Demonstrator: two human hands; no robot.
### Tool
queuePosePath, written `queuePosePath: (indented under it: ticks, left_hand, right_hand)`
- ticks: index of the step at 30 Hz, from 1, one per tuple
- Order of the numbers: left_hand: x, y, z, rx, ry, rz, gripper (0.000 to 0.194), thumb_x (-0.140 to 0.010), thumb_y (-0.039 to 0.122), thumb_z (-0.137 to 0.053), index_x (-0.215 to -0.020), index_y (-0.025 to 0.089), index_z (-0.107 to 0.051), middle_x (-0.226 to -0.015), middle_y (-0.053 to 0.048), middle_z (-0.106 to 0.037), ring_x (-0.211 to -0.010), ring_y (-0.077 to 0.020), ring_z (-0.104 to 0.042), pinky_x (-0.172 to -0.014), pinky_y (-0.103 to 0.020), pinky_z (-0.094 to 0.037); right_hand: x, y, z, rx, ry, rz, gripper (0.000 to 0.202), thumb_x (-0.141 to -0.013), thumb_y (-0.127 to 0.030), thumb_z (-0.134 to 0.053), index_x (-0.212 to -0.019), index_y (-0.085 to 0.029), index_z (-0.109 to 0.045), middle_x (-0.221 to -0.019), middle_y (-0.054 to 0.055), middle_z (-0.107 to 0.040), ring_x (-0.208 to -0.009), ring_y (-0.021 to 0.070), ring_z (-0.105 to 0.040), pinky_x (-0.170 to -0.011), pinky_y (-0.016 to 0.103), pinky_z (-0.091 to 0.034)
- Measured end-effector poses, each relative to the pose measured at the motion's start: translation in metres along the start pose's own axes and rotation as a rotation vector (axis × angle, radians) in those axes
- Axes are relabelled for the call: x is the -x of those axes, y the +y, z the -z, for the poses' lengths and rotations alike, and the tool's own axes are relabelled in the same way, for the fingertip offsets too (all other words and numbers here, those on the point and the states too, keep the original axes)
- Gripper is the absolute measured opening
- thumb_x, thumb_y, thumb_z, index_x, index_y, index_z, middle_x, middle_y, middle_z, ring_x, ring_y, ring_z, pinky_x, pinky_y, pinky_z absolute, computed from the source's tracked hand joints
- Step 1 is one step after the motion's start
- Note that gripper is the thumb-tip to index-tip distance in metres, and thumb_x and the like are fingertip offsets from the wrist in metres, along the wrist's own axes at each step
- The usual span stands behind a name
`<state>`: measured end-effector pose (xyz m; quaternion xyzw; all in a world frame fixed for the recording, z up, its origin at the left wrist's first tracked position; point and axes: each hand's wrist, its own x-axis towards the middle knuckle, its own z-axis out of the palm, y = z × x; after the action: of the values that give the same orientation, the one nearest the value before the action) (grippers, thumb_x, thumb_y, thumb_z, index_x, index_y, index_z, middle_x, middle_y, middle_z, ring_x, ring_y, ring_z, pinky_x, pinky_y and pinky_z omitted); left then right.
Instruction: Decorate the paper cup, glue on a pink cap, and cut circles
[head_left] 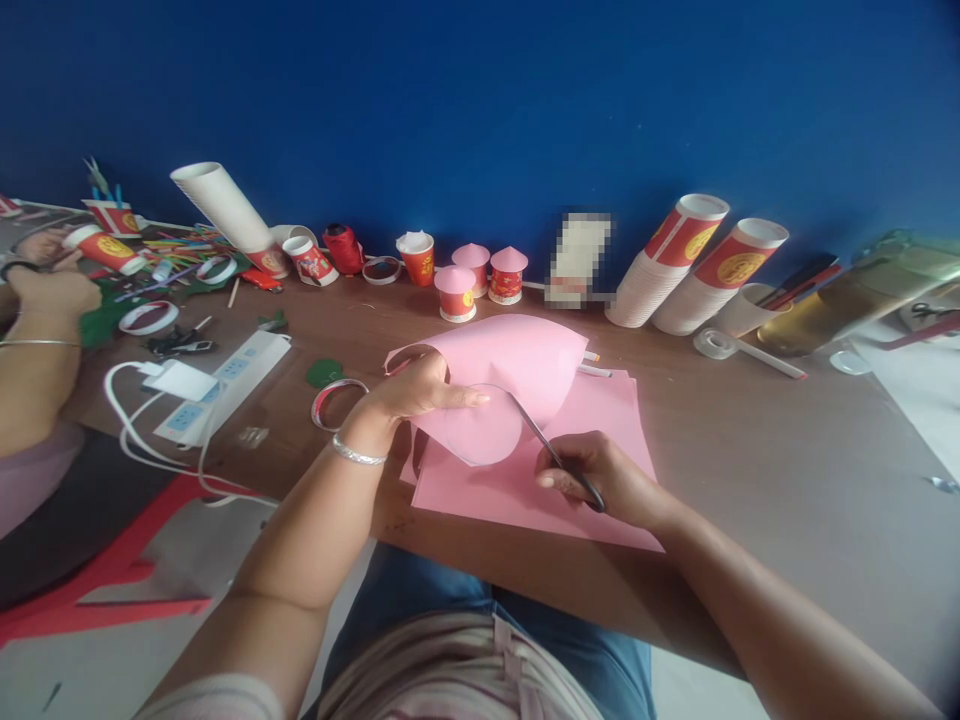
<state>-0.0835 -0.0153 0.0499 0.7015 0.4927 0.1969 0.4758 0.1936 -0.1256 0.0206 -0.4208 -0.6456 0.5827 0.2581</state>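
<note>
My left hand (427,388) grips a curled sheet of pink paper (510,350), thumb on top and the other fingers hidden beneath. A rounded part of that sheet, with a faint drawn curve, hangs below my thumb. In my right hand (589,470) is a pair of scissors (536,430), its dark handles in my fingers. The blades point up and left and meet the paper's edge beside the rounded part. Under both hands more pink paper (600,510) lies flat on the brown table (750,440).
Three red cups with pink cone tops (456,292) stand by the blue wall. Stacked paper cups (637,290) lean at right. Tape rolls (341,402), a power strip (225,390) with white cables and loose craft sticks lie left. Another person's hand (52,280) holds a red cup (105,250).
</note>
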Motion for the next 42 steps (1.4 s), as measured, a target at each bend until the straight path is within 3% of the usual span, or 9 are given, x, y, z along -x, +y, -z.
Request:
queuePosePath:
  ticks: [4,13,23,42]
  left_hand:
    - [-0.001,-0.001,0.001,-0.167,-0.034,-0.037,0.072,-0.069,0.064,-0.08,-0.049,0.027,-0.021,-0.046,0.008,-0.012,-0.044,-0.0049,-0.011,-0.045,-0.031,-0.001]
    - [0.004,0.009,0.003,-0.305,-0.069,-0.092,0.076,-0.072,0.07,-0.072,-0.049,0.026,-0.016,-0.047,0.008,-0.009,-0.043,-0.0031,-0.009,-0.046,-0.03,0.0]
    - [0.008,0.022,0.002,-0.423,-0.068,-0.015,0.078,-0.071,0.074,-0.07,-0.047,0.026,-0.014,-0.046,0.006,-0.01,-0.042,-0.0037,-0.01,-0.048,-0.034,-0.001]
    - [0.0,0.006,0.004,-0.468,-0.09,-0.061,0.078,-0.066,0.079,-0.072,-0.049,0.026,-0.017,-0.044,0.006,-0.014,-0.042,-0.0058,-0.012,-0.047,-0.034,-0.004]
  right_hand:
    - [0.0,0.001,0.001,0.008,-0.005,-0.006,0.059,-0.082,-0.074,-0.073,-0.074,-0.016,-0.064,-0.054,-0.003,-0.052,-0.049,0.009,-0.041,-0.048,0.025,-0.032]
    - [0.0,0.002,0.0,0.019,-0.026,-0.008,0.059,-0.081,-0.073,-0.074,-0.074,-0.015,-0.064,-0.054,-0.004,-0.052,-0.049,0.0086,-0.042,-0.048,0.025,-0.032]
    - [0.0,0.002,0.001,0.011,-0.031,-0.01,0.058,-0.078,-0.071,-0.078,-0.073,-0.015,-0.064,-0.054,-0.004,-0.052,-0.049,0.0089,-0.042,-0.047,0.024,-0.032]
    - [-0.001,0.004,0.002,0.037,-0.053,0.026,0.054,-0.083,-0.067,-0.076,-0.072,-0.016,-0.063,-0.053,-0.004,-0.051,-0.05,0.0086,-0.04,-0.048,0.024,-0.032]
